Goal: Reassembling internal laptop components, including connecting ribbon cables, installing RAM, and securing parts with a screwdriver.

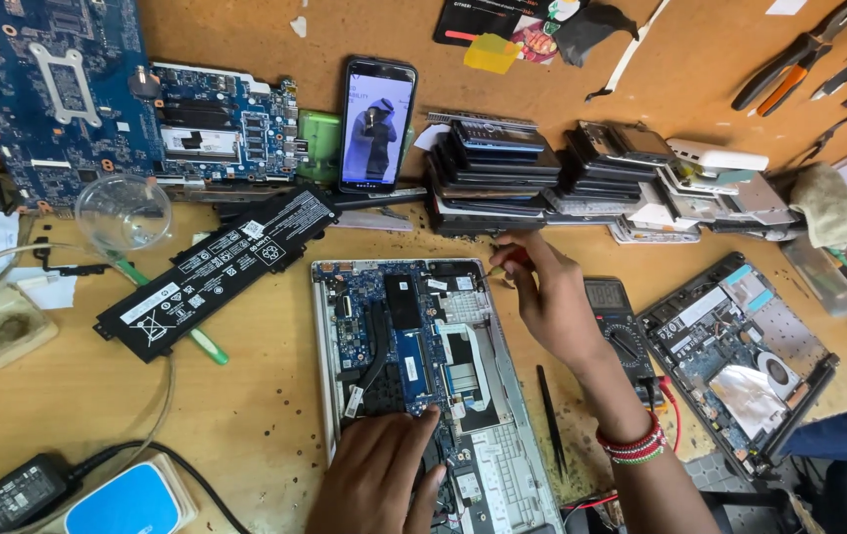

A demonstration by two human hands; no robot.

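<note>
An opened silver laptop [423, 386] lies flat on the wooden bench, blue circuit board and black heat pipes exposed.

matt wooden workbench [245, 415]; silvery, probably metal, laptop chassis [322, 346]; glossy phone screen [376, 124] at upper centre; clear plastic cup [123, 211].

arms: bare, no sleeves | right wrist: red, white and green beaded bracelets [633, 445]
</note>
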